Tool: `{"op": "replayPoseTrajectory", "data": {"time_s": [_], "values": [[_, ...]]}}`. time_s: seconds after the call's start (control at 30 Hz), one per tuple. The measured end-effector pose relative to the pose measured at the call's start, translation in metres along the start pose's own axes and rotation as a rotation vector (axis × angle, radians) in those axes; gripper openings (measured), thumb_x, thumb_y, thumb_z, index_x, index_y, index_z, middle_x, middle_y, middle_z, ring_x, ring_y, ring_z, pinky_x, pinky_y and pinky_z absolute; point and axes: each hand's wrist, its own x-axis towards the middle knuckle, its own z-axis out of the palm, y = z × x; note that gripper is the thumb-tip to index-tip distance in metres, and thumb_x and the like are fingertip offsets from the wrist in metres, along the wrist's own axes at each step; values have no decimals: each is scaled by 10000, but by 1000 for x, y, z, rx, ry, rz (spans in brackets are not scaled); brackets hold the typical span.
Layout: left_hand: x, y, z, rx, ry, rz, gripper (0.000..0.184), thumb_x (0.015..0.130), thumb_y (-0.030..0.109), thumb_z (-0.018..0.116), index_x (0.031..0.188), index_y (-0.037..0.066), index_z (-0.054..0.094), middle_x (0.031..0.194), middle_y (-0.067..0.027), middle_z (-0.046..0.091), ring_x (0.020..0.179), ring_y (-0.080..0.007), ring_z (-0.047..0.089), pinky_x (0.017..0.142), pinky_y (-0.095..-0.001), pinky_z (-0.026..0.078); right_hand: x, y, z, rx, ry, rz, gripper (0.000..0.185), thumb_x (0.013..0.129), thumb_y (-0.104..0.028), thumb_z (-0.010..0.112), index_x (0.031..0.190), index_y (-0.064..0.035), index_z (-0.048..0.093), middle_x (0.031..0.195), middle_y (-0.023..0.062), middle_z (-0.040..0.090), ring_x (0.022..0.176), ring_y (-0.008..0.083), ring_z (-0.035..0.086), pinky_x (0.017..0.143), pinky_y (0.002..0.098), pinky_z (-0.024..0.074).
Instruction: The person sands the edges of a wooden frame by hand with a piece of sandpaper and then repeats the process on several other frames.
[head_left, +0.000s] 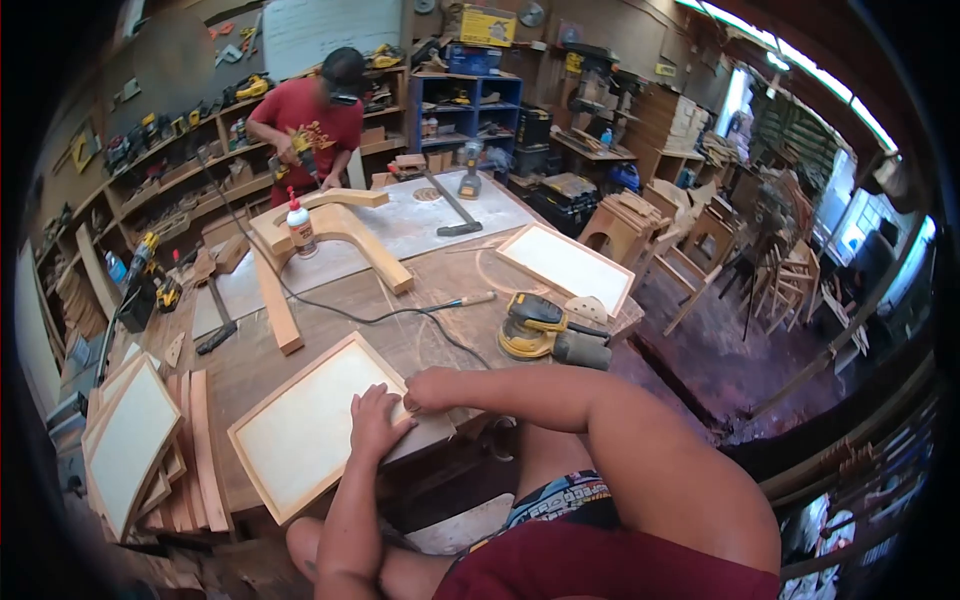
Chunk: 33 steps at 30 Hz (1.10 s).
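Head view: your bent legs are at the near edge of the wooden surface (pixel 248 368), and both your hands are over one framed board lying on it.
Stack (pixel 132 445): framed white boards lie piled unevenly at your far left.
Strips (pixel 206 450): long wood lengths lie just beside that stack, on its right.
Left clamp (pixel 216 312): it lies on the surface, beyond the strips.
Board (pixel 305 425): white with a pale wood frame, it lies flat and slanted right in front of you, its right end under your hands.
Bottle (pixel 300 228): red-tipped, it stands upright beside the curved wood (pixel 365 238).
Co-worker (pixel 325 130): a person in a red shirt stands across from you, one hand at a yellow tool (pixel 308 148).
Left grip (pixel 375 418): your fingers are spread and laid on the board near its right edge.
Right grip (pixel 430 388): your fingers are curled at the board's right edge, close to your left; you cannot tell whether they pinch anything.
Right clamp (pixel 455 208): it lies near the far side.
Sander (pixel 535 325): yellow and black, it rests right of your hands.
Second board (pixel 565 265): also framed, it lies flat beyond the sander.
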Motion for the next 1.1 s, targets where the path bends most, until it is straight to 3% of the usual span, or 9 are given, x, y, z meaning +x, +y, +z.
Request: {"op": "replayPoseTrajectory", "data": {"time_s": [0.17,0.23,0.3,0.5,0.67,0.83,0.87,0.97,1.1], "values": [[0,-7,0,-74,11,73,560,719,425,815,1152,92,690,1311,-170,595,1285,-363,500,1098,-526,337,2,4,12,85,-119,128,233,865,-290,627,1022,-172,752,996,168,693,967,372,662,833,493,526],[-2,-25,31,-147,153,131,558,739,426,795,1166,82,684,1348,-192,568,1308,-384,473,1128,-521,317,1,12,21,154,-65,125,252,870,-307,668,1064,-170,751,1036,164,674,999,370,638,883,473,515],[-2,-15,13,-168,30,51,553,727,409,795,1178,110,680,1385,-170,554,1345,-362,449,1161,-560,270,-11,-5,-6,139,-8,35,319,828,-269,741,1129,-165,732,1081,170,662,1040,372,619,910,460,505],[-6,-12,13,-108,80,70,521,738,386,800,1163,119,658,1351,-140,561,1412,-340,398,1201,-583,191,-19,-7,-4,280,61,64,459,712,-157,843,1151,-112,720,1109,198,643,1087,380,604,986,419,490],[-6,-11,4,-129,40,88,523,736,389,804,1155,112,659,1361,-136,557,1423,-336,383,1198,-584,197,-13,-5,-2,272,-7,26,493,718,-153,832,1191,-119,700,1146,196,662,1110,376,602,990,418,488],[-1,-22,26,-125,138,114,543,734,435,793,1134,84,685,1295,-182,585,1285,-370,487,1104,-523,335,-8,17,21,221,-13,-31,465,756,-235,781,1190,-100,683,1071,197,685,1031,391,626,931,477,495],[3,-13,7,-89,-23,45,540,737,442,790,1126,81,688,1285,-183,586,1249,-370,502,1066,-494,362,-6,19,31,223,-31,54,429,775,-279,771,1159,-107,686,1093,185,676,1046,387,616,916,486,495],[3,-8,8,61,9,90,534,756,456,794,1146,106,689,1364,-160,563,1340,-338,453,1125,-601,276,-12,3,28,254,85,88,396,847,-343,726,1174,-127,668,1053,209,672,998,415,639,876,508,505],[-1,-1,2,19,-30,41,563,724,404,845,1177,116,673,1424,-160,540,1395,-337,428,1174,-597,226,-16,-5,37,261,204,121,313,851,-258,695,1141,-143,671,1076,245,633,1002,439,639,870,516,511]]}}
